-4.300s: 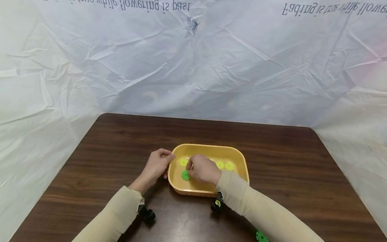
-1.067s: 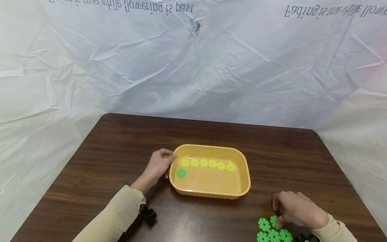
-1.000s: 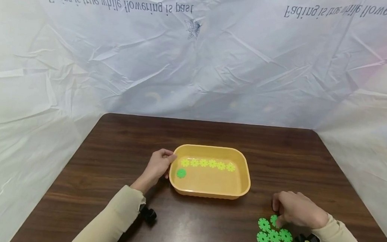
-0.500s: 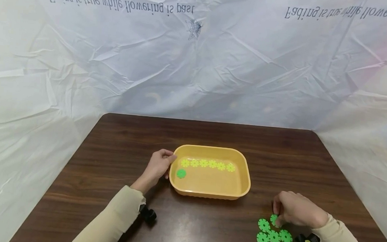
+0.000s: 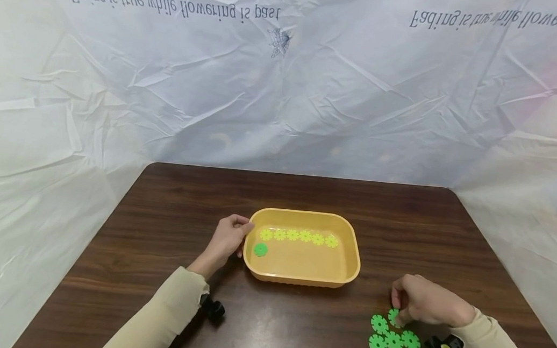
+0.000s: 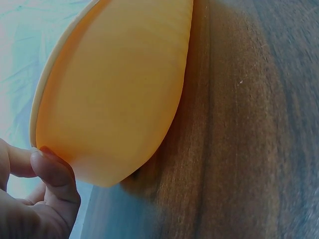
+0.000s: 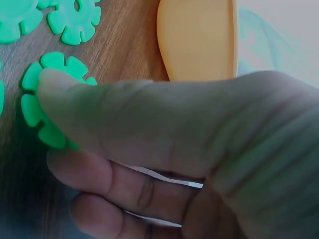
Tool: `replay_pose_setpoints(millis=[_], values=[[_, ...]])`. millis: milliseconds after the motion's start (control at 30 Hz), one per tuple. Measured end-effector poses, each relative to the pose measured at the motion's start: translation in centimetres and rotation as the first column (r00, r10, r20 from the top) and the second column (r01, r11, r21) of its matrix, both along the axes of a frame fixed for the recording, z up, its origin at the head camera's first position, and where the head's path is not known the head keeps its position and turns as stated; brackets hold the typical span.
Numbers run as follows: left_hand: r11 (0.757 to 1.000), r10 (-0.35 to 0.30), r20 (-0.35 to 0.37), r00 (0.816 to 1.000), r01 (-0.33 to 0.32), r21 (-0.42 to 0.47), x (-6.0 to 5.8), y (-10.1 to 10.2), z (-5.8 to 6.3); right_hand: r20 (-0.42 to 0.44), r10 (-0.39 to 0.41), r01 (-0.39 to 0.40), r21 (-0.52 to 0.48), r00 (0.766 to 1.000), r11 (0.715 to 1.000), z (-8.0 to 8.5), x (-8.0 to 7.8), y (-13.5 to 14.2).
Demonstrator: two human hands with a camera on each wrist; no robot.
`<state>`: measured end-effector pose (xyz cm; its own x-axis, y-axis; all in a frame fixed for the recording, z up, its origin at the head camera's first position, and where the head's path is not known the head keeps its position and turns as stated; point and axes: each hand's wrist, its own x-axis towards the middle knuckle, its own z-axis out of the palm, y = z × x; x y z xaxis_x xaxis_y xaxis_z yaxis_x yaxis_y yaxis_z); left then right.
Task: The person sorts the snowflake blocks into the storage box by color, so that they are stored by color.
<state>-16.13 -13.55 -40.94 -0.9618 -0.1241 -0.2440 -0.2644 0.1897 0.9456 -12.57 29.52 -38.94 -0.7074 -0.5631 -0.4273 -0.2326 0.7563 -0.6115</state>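
Observation:
My left hand (image 5: 225,239) pinches the left rim of a yellow plastic tray (image 5: 300,278); the left wrist view shows thumb and finger at the tray's rim (image 6: 42,94). Inside the tray lies a row of several yellow flower-shaped discs (image 5: 292,235), with one green disc (image 5: 261,250) in front of the row's left end. To the right, my right hand (image 5: 427,300) pinches a notched green snowflake disc (image 7: 52,127), thumb over its face and fingers at its lower edge. Several more green snowflake discs (image 5: 394,342) lie flat beside that hand.
The tray stands near the middle of a dark wood-grain table (image 5: 200,190). Behind and at both sides hangs a pale printed sheet (image 5: 313,90). A black wrist camera (image 5: 213,308) sits on the left wrist, another camera (image 5: 443,347) on the right.
Since the oldest frame, my right hand has left the tray, leaving a green disc there, and has moved right to the green discs. Over the last second both hands have barely moved.

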Motion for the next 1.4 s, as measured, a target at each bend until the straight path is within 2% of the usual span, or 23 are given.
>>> replay_pose_setpoints(millis=[200, 367, 433, 533, 600, 667, 800, 900, 1000, 1100, 1400], values=[[1.000, 0.002, 0.002, 1.000, -0.002, 0.000, 0.0, 0.0, 0.0, 0.013, -0.002, 0.003, -0.020, 1.000, 1.000, 0.4, 0.0, 0.1], [1.000, 0.003, 0.004, 1.000, -0.003, 0.003, 0.0, 0.0, 0.0, 0.017, -0.020, 0.021, -0.051, 1.000, 0.998, 1.9, -0.2, 0.3], [1.000, 0.002, -0.002, 1.000, -0.002, 0.004, 0.0, 0.0, 0.0, -0.013, -0.040, 0.039, -0.045, 0.999, 0.998, 2.7, -0.4, 0.3], [1.000, -0.002, -0.012, 1.000, 0.002, 0.004, 0.0, 0.0, 0.0, -0.120, -0.073, 0.071, -0.025, 0.990, 0.997, 3.9, -0.8, 0.3], [1.000, -0.004, -0.015, 1.000, 0.004, 0.006, 0.1, 0.0, 0.0, -0.199, -0.104, 0.103, -0.019, 0.974, 0.995, 4.6, -1.1, 0.1], [1.000, -0.006, -0.015, 1.000, 0.006, 0.005, 0.1, 0.0, 0.0, -0.276, -0.146, 0.145, -0.025, 0.950, 0.989, 5.1, -1.4, -0.2], [1.000, -0.004, -0.017, 1.000, 0.004, 0.008, 0.2, 0.0, 0.1, -0.377, -0.227, 0.217, -0.070, 0.898, 0.974, 5.7, -1.8, -1.3], [1.000, -0.004, -0.018, 1.000, 0.004, 0.010, 0.2, 0.0, 0.1, -0.427, -0.265, 0.237, -0.118, 0.865, 0.964, 5.7, -2.1, -2.5], [1.000, -0.007, -0.014, 1.000, 0.007, 0.004, 0.2, 0.0, 0.1, -0.445, -0.292, 0.241, -0.169, 0.847, 0.956, 5.7, -2.6, -3.8], [1.000, -0.007, -0.010, 1.000, 0.007, -0.002, 0.2, 0.0, 0.0, -0.439, -0.297, 0.220, -0.220, 0.848, 0.950, 5.7, -3.2, -5.3], [1.000, 0.003, 0.000, 1.000, -0.003, -0.008, 0.0, 0.0, 0.0, -0.409, -0.234, 0.122, -0.281, 0.882, 0.952, 5.6, -5.0, -10.4]])
